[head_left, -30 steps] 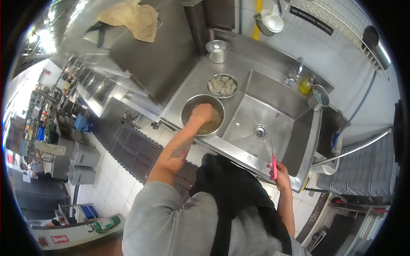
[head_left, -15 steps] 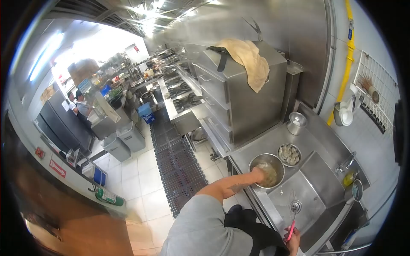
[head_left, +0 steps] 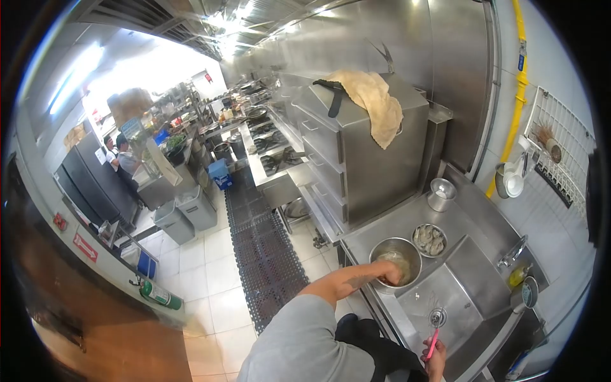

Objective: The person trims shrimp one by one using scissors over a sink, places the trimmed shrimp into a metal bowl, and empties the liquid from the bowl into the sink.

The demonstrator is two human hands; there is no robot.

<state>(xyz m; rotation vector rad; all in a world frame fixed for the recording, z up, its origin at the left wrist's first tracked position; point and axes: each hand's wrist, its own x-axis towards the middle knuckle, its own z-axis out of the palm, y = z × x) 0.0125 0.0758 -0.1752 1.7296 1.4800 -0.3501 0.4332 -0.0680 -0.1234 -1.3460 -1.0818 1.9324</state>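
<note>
My left hand (head_left: 393,273) reaches down into a deep steel pot (head_left: 412,253) holding murky liquid and pale contents. Its fingertips are hidden inside, so I cannot see what they touch. Low in the view, my right hand (head_left: 435,364) is closed around a pink-handled tool (head_left: 433,344) with a thin metal end. That end points toward the drain (head_left: 437,317) of the sink, and its exact shape is too small to tell. Beside the pot stands a round steel bowl (head_left: 430,240) of greyish, glossy pieces that look like raw shrimp.
Behind the bowl is a smaller steel container (head_left: 441,193). The sink (head_left: 461,299) has a faucet (head_left: 513,251) and a yellow-green bottle (head_left: 519,275) at its right. A steel drawer cabinet (head_left: 382,165) carries a tan cloth (head_left: 369,102). Two people (head_left: 124,159) stand far left.
My left hand has shifted right and deeper across the pot, its knuckles showing over the contents. My right hand keeps its hold on the pink-handled tool. The view has shifted slightly.
</note>
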